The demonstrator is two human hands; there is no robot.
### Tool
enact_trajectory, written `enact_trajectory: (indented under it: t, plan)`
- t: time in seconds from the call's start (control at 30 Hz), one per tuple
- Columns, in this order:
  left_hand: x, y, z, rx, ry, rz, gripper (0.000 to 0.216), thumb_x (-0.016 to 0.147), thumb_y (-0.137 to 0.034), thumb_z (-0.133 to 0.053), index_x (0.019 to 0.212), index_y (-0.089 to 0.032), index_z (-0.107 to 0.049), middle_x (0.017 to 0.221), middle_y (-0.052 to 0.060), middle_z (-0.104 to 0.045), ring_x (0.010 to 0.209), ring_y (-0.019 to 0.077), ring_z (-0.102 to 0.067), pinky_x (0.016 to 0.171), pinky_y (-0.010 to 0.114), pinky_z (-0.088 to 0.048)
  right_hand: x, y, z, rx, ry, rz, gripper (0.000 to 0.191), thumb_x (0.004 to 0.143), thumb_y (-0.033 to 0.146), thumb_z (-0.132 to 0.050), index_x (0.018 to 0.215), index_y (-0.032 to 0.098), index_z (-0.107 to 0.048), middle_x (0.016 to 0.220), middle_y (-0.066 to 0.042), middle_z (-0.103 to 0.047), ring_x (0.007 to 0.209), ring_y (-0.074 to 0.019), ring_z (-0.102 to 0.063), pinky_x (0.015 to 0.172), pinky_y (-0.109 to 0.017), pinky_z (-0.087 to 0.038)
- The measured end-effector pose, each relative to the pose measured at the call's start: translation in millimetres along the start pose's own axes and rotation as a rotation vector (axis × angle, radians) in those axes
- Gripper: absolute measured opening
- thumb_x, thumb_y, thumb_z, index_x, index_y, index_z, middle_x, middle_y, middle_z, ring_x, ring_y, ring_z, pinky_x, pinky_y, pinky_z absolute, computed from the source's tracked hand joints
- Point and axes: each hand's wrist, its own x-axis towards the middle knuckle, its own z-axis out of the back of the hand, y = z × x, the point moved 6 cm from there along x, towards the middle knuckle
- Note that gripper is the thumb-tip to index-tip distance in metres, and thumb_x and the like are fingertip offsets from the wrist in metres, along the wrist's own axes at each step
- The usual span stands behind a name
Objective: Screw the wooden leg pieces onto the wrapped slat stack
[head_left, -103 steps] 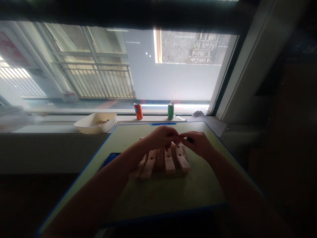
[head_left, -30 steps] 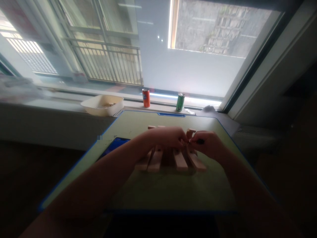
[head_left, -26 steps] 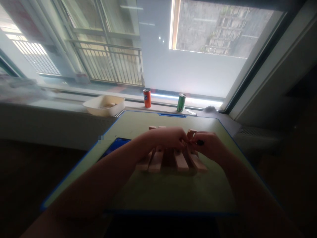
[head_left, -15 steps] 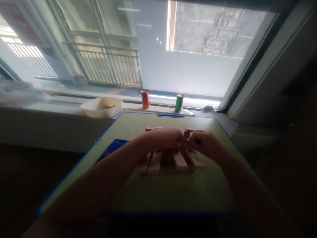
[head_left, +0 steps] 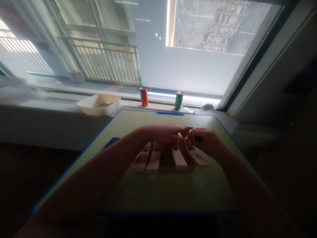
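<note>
A set of pale wooden slats (head_left: 170, 158) lies fanned out on the green mat (head_left: 168, 191). My left hand (head_left: 166, 134) rests over the far ends of the slats, fingers curled and pinched at the top of one slat. My right hand (head_left: 207, 142) is closed around a small dark tool (head_left: 197, 139) whose tip meets the same spot beside my left fingertips. The slats' far ends are mostly hidden under both hands.
An orange can (head_left: 143, 97) and a green can (head_left: 178, 100) stand on the window sill behind the mat. A cream plastic basin (head_left: 99, 104) sits on the sill at the left. A dark blue flat object (head_left: 111, 142) lies at the mat's left edge.
Both hands have stayed together over the slats' far ends. The view has shifted slightly, and my hands have edged a little away from me.
</note>
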Motion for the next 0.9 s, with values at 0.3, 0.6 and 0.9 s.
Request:
enact_trajectory:
  t: [0.3, 0.6, 0.9]
  plan:
    - [-21.4, -13.2, 13.9, 0.238, -0.104, 0.12, 0.03, 0.081, -0.036, -0.04, 0.083, -0.015, -0.062, 0.08, 0.003, -0.06, 0.065, 0.0121, -0.051, 0.056, 0.023, -0.036, -0.1, -7.7, 0.5, 0.016, -0.017, -0.076, 0.004, 0.073, 0.021, -0.063, 0.072, 0.019, -0.065, 0.076, -0.003, -0.067, 0.066, -0.0146, -0.059, 0.061, -0.026, -0.044]
    - [3.4, -18.5, 4.9, 0.139, -0.288, -0.142, 0.03, 0.08, -0.035, -0.05, 0.103, -0.02, -0.059, 0.082, 0.0, -0.062, 0.069, 0.0114, -0.053, 0.059, 0.021, -0.036, -0.7, -13.6, 3.1, 0.055, 0.016, -0.104, 0.01, 0.073, 0.019, -0.061, 0.078, 0.018, -0.069, 0.076, -0.003, -0.068, 0.067, -0.0152, -0.061, 0.061, -0.026, -0.045]
    - [11.9, -5.7, -1.2, 0.071, -0.259, -0.195, 0.029, 0.082, -0.04, -0.048, 0.103, -0.024, -0.06, 0.089, 0.0, -0.064, 0.076, 0.0128, -0.058, 0.067, 0.022, -0.04, 0.8, -15.4, 2.6, 0.108, -0.015, -0.097, 0.011, 0.072, 0.018, -0.061, 0.08, 0.019, -0.069, 0.079, -0.003, -0.068, 0.07, -0.0149, -0.062, 0.063, -0.025, -0.046]
